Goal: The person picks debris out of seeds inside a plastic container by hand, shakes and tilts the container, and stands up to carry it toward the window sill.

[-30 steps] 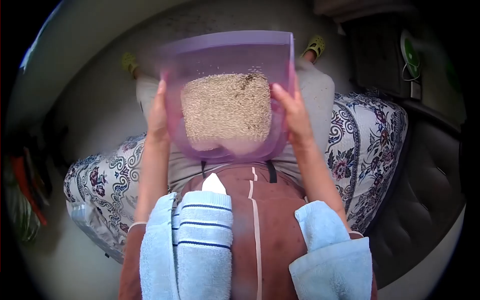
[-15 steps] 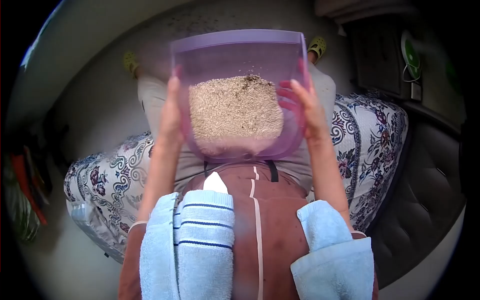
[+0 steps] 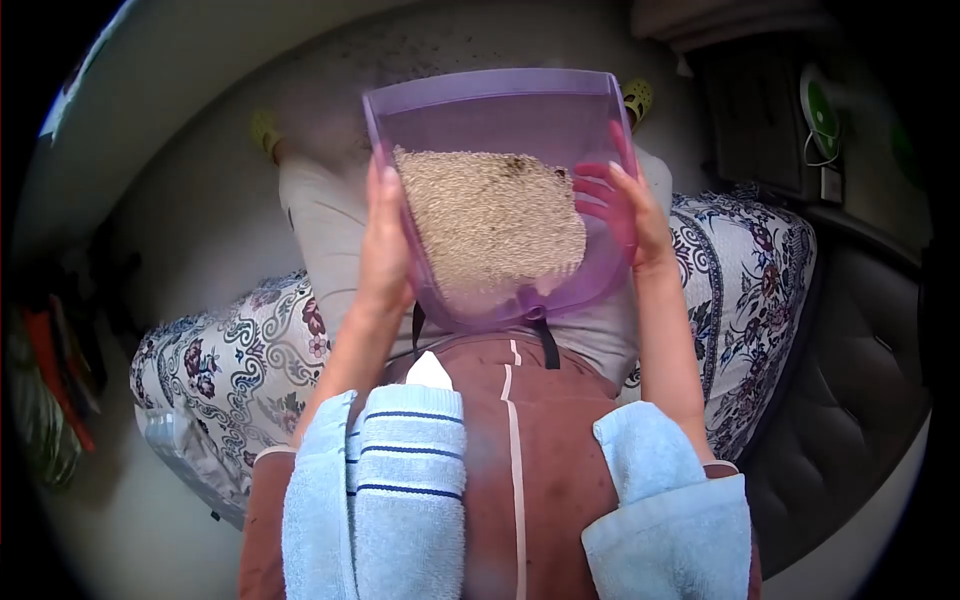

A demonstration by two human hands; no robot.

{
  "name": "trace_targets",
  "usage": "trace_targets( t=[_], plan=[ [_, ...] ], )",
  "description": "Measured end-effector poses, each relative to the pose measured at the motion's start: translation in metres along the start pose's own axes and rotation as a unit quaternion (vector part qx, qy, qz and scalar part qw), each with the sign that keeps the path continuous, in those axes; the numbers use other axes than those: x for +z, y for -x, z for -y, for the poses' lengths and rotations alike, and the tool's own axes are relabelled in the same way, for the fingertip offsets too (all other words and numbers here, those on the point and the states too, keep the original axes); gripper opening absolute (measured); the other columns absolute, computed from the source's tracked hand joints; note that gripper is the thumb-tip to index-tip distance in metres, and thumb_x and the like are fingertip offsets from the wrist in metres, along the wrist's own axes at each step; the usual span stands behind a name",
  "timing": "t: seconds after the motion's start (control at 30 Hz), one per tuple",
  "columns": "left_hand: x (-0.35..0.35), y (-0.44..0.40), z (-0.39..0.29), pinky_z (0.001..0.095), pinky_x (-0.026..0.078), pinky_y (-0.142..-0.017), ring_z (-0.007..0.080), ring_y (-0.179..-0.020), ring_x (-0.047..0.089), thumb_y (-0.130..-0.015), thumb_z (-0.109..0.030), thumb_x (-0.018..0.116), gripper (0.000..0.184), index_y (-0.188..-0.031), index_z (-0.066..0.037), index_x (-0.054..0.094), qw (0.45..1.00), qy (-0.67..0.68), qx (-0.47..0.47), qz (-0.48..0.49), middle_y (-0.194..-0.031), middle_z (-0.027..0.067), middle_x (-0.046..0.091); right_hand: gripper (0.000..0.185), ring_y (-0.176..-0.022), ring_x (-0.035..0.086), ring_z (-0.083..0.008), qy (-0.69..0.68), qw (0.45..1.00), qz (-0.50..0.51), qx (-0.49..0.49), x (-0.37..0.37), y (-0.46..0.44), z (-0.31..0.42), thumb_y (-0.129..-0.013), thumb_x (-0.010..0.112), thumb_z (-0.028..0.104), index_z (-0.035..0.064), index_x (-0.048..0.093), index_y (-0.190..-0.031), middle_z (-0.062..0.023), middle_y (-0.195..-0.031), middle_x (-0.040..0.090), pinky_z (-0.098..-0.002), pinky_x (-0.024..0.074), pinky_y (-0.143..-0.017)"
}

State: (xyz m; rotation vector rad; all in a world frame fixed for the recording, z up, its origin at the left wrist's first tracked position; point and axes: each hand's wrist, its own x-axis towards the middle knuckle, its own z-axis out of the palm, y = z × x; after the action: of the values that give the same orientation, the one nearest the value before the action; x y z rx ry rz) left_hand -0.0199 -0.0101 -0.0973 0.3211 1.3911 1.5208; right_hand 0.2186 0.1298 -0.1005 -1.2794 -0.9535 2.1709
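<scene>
A see-through purple plastic winnowing pan [image 3: 480, 115] is held in front of my waist, above my lap. Pale grain [image 3: 490, 220] lies heaped in it, with small dark bits [image 3: 520, 165] gathered along the heap's far edge. My left hand [image 3: 385, 240] grips the pan's left wall, thumb up along the side. On the other side, my right hand [image 3: 642, 215] is closed round the right wall; its fingers show pink through the plastic underneath. The pan tilts down a little toward its left side.
Dark specks [image 3: 390, 55] are scattered on the floor beyond the pan. I sit on a flower-patterned cover [image 3: 225, 345], with a dark tufted cushion [image 3: 830, 390] at right. A light blue towel [image 3: 410, 480] hangs over my front. A green-and-white round device [image 3: 820, 110] stands at upper right.
Both hands have shifted the pan to the right and slightly toward me, its left side now lower. The grain heap has moved with it and changed outline.
</scene>
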Motion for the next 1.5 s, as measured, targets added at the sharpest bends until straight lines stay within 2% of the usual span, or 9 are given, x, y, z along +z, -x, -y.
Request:
trace_targets(
  t=[0.13,0.2,0.4,0.5,0.67,0.87,1.13,1.33,1.5],
  plan=[
    [-0.007,0.014,-0.008,0.0458,0.041,-0.102,0.0282,-0.121,0.049,-0.102,-0.047,0.034,0.055,-0.152,-0.030,0.020,0.995,0.017,-0.092,-0.043,-0.132,0.0133,0.048,0.066,-0.125,0.048,-0.0224,-0.025,0.997,0.016,-0.068,0.017,0.005,-0.008,-0.093,0.055,0.021,0.0161,0.026,-0.152,-0.0129,-0.139,0.046,-0.0333,0.0405,-0.103],
    [-0.057,0.001,-0.006,0.0429,0.046,-0.097,0.0250,-0.116,0.054,-0.101,-0.049,0.035,0.055,-0.151,-0.031,0.021,0.991,0.064,-0.114,-0.011,-0.114,0.0130,0.059,0.068,-0.141,0.026,-0.0220,0.081,0.988,-0.007,-0.133,0.057,0.013,-0.019,-0.093,0.057,0.024,0.0130,0.025,-0.152,-0.0138,-0.152,0.030,-0.0320,0.0184,-0.116],
    [-0.013,-0.001,-0.003,0.0357,0.044,-0.102,0.0243,-0.128,0.046,-0.103,-0.042,0.037,0.058,-0.151,-0.013,0.022,0.997,0.057,-0.053,-0.015,-0.147,0.0152,0.037,0.062,-0.108,0.055,-0.0200,0.047,0.998,-0.031,-0.001,0.025,0.003,0.006,-0.095,0.056,0.028,0.0198,0.029,-0.150,-0.0084,-0.114,0.057,-0.0389,0.0469,-0.089],
    [0.020,0.011,0.012,0.0380,0.043,-0.102,0.0240,-0.125,0.048,-0.103,-0.045,0.035,0.059,-0.152,-0.016,0.021,0.999,0.007,0.037,-0.032,-0.142,0.0128,0.043,0.064,-0.113,0.053,-0.0192,0.017,0.999,0.024,-0.038,-0.012,0.001,0.011,-0.095,0.056,0.027,0.0162,0.028,-0.151,-0.0093,-0.122,0.055,-0.0352,0.0407,-0.099],
    [-0.042,0.003,-0.002,0.0462,0.045,-0.099,0.0296,-0.119,0.054,-0.102,-0.047,0.033,0.053,-0.150,-0.027,0.022,0.983,0.125,-0.131,-0.009,-0.127,0.0163,0.055,0.067,-0.117,0.050,-0.0168,0.087,0.986,-0.003,-0.145,0.065,0.008,-0.006,-0.095,0.058,0.027,0.0113,0.026,-0.152,-0.0097,-0.132,0.050,-0.0297,0.0300,-0.109],
    [0.003,-0.001,0.010,0.0371,0.030,-0.112,0.0241,-0.135,0.037,-0.104,-0.038,0.034,0.057,-0.151,-0.011,0.017,0.999,0.025,0.011,-0.019,-0.148,0.0144,0.036,0.068,-0.101,0.058,-0.0206,0.032,0.999,0.011,-0.013,0.002,-0.005,0.015,-0.094,0.057,0.031,0.0212,0.023,-0.152,-0.0116,-0.114,0.055,-0.0348,0.0485,-0.084],
    [-0.028,0.011,-0.016,0.0436,0.042,-0.103,0.0337,-0.124,0.049,-0.102,-0.048,0.029,0.057,-0.152,-0.024,0.015,0.988,0.119,-0.097,-0.022,-0.136,0.0207,0.046,0.067,-0.138,0.033,-0.0197,0.013,0.994,0.058,-0.090,0.059,-0.001,0.001,-0.093,0.060,0.025,0.0079,0.029,-0.150,-0.0102,-0.150,0.035,-0.0297,0.0250,-0.113],
    [0.030,0.021,-0.011,0.0352,0.027,-0.114,0.0230,-0.139,0.031,-0.104,-0.038,0.032,0.056,-0.151,-0.011,0.019,0.996,0.078,0.036,-0.033,-0.150,0.0106,0.031,0.062,-0.105,0.058,-0.0167,0.055,0.994,0.076,-0.051,0.000,-0.019,0.028,-0.096,0.051,0.029,0.0196,0.026,-0.152,-0.0102,-0.115,0.060,-0.0320,0.0453,-0.091],
    [0.022,0.051,0.007,0.0427,0.032,-0.110,0.0299,-0.133,0.038,-0.103,-0.044,0.033,0.057,-0.152,-0.024,0.011,0.984,0.162,-0.062,-0.036,-0.146,0.0181,0.034,0.062,-0.101,0.057,-0.0142,0.165,0.981,0.101,-0.012,0.007,-0.014,0.073,-0.094,0.054,0.030,0.0190,0.031,-0.151,-0.0085,-0.109,0.060,-0.0299,0.0459,-0.088]
  ],
)
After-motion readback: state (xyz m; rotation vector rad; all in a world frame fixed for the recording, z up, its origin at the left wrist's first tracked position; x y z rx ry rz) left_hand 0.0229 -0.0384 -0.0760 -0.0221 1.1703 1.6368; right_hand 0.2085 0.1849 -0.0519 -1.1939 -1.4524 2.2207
